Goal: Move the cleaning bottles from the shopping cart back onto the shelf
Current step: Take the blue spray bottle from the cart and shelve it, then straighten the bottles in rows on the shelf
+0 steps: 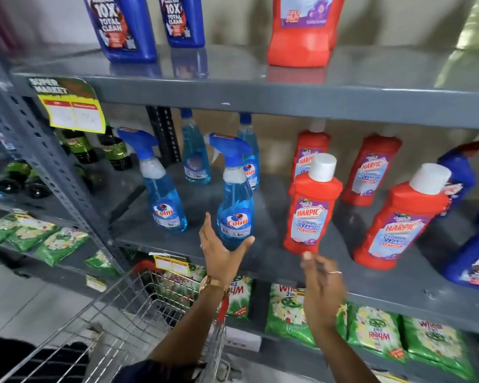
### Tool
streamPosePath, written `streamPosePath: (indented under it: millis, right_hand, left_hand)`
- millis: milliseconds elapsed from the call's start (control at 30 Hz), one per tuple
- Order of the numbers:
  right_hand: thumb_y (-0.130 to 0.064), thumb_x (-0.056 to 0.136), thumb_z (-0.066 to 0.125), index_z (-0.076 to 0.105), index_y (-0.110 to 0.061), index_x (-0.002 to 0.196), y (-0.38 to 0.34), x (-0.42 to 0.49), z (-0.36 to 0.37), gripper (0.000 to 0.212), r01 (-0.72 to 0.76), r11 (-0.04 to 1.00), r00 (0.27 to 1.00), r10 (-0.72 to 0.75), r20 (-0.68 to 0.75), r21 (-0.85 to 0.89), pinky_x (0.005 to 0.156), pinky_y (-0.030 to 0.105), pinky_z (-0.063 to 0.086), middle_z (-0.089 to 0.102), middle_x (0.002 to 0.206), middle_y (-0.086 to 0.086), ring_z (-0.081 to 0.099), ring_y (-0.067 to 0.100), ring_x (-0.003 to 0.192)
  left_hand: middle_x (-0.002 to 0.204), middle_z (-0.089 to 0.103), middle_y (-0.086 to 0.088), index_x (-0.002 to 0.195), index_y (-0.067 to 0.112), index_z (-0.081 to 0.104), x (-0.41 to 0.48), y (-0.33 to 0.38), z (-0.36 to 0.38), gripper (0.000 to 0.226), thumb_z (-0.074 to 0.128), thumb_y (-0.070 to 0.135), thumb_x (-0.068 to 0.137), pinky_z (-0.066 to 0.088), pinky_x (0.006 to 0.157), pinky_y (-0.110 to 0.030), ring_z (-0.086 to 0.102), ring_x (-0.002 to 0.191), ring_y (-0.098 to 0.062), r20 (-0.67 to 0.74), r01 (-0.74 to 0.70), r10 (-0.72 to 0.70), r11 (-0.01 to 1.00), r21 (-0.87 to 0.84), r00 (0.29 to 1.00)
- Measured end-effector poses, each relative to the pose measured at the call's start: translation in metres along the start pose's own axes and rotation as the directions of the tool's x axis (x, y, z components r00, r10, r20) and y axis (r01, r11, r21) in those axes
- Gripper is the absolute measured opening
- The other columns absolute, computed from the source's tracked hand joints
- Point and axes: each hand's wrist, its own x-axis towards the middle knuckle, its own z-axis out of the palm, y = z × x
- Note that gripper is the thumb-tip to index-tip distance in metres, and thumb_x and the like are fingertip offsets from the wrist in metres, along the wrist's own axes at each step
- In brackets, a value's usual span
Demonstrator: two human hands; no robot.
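Observation:
On the grey middle shelf (260, 261) a blue Colin spray bottle (234, 197) stands upright near the front edge. My left hand (219, 252) is open just below and in front of it, fingers spread around its base, holding nothing. A red Harpic bottle (311, 208) with a white cap stands to the right. My right hand (322, 288) is open below its base, blurred, apart from it. A second Colin spray bottle (161, 186) stands further left. The wire shopping cart (116, 322) sits at lower left.
More Colin and Harpic bottles stand behind and to the right, with dark blue bottles (473, 244) at the far right. Blue and red jugs sit on the upper shelf (233, 87). Green detergent packs (371, 330) fill the lower shelf. A steel upright (53, 167) divides the bays.

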Motion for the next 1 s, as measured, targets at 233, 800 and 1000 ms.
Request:
streamPosePath:
  millis: [233, 800, 1000]
  right_hand:
    - [-0.049, 0.045, 0.086, 0.037, 0.000, 0.132, 0.026, 0.080, -0.063, 0.111, -0.215, 0.920, 0.918, 0.076, -0.389, -0.329, 0.105, 0.042, 0.029, 0.047, 0.130, 0.025, 0.043, 0.036, 0.121]
    - [-0.039, 0.041, 0.093, 0.049, -0.001, 0.108, 0.035, 0.091, -0.078, 0.089, -0.245, 0.852, 0.917, 0.049, -0.396, -0.462, 0.091, 0.045, 0.042, 0.058, 0.107, 0.022, 0.052, 0.040, 0.103]
    - [-0.037, 0.041, 0.093, 0.049, -0.002, 0.110, 0.031, 0.092, -0.082, 0.089, -0.242, 0.856, 0.922, 0.057, -0.383, -0.457, 0.091, 0.044, 0.044, 0.059, 0.109, 0.020, 0.053, 0.039, 0.103]
  left_hand:
    - [0.135, 0.040, -0.020, 0.145, 0.010, 0.011, 0.012, 0.007, 0.028, 0.125, 0.088, 0.036, 0.050, 0.035, 0.107, -0.049, 0.036, 0.127, -0.037, -0.052, 0.020, -0.008, 0.969, 0.244, 0.999]
    - [0.140, 0.037, -0.024, 0.148, 0.011, 0.005, 0.009, -0.002, 0.028, 0.123, 0.087, 0.027, 0.058, 0.034, 0.108, -0.052, 0.035, 0.131, -0.040, -0.041, -0.013, 0.025, 0.959, 0.283, 0.999]
    - [0.144, 0.033, -0.023, 0.148, 0.010, 0.003, 0.008, 0.001, 0.029, 0.124, 0.086, 0.028, 0.058, 0.036, 0.107, -0.053, 0.034, 0.133, -0.040, -0.020, -0.025, 0.032, 0.964, 0.265, 0.999]
